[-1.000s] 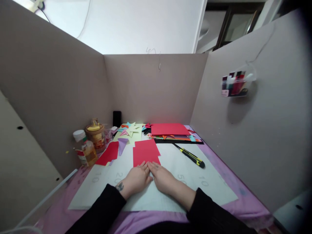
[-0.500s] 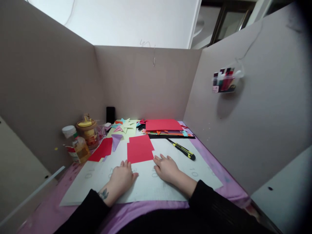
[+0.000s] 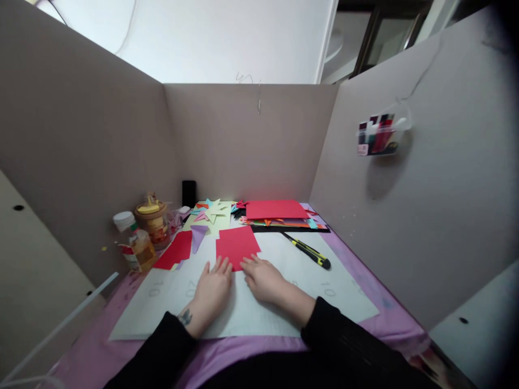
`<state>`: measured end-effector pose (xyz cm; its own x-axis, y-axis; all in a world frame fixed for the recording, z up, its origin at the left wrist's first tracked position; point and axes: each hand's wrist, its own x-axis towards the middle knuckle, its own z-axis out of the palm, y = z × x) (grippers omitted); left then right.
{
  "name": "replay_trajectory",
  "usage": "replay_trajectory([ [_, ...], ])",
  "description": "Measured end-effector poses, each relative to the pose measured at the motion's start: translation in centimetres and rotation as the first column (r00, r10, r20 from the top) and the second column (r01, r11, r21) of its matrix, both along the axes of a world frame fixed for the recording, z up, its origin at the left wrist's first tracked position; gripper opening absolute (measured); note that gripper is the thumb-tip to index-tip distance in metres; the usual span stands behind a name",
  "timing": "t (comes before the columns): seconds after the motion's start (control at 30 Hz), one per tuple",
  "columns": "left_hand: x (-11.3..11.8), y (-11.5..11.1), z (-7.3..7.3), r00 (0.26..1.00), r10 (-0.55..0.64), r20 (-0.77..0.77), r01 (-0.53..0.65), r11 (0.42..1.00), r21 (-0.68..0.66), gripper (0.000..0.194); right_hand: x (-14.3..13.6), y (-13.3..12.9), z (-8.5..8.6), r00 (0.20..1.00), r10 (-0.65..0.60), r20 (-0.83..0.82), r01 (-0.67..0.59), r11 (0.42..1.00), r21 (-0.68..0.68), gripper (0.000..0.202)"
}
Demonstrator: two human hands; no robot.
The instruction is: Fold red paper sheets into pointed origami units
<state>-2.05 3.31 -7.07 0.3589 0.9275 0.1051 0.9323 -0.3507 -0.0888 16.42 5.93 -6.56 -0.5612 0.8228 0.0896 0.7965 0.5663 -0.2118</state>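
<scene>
Red paper sheets [image 3: 237, 244] lie slightly offset on a large white sheet [image 3: 259, 319] in front of me. My left hand [image 3: 214, 286] rests palm down at their near left edge, fingers extended over it. Across from it, my right hand [image 3: 263, 276] lies flat, its fingertips on the near right edge of the same red paper. Neither hand grips anything. To the right of them lies a black and yellow utility knife [image 3: 307, 250]. More red paper [image 3: 175, 251] and a purple folded piece [image 3: 198, 237] are on the left.
Folded paper stars [image 3: 213, 210] sit at the back left, beside a red stack [image 3: 277, 209] on a black board. A bottle [image 3: 138, 248], a brown jar [image 3: 155, 224] and a black phone-like object [image 3: 188, 193] stand left. Grey panels enclose the table.
Both hands have come closer together and moved onto the near edge of the red paper. The whole view has shifted slightly.
</scene>
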Motion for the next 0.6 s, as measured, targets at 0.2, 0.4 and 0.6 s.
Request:
replay_trajectory([
  [0.2,0.9,-0.2,-1.5,0.999,-0.040,0.032,0.043,0.995,-0.092,0.046,-1.1,-0.4,-1.4,0.996,0.073,0.054,-0.074,0.997,0.011,0.047],
  [0.4,0.4,-1.0,-0.4,0.991,0.131,-0.009,-0.131,0.985,-0.113,0.047,1.8,-0.3,-1.5,0.995,-0.066,0.070,0.067,0.998,-0.009,0.043],
  [0.6,0.6,-2.0,0.5,0.971,0.232,-0.054,-0.238,0.961,-0.138,0.049,5.2,0.8,-1.7,0.989,-0.148,0.019,0.148,0.988,-0.051,0.042],
])
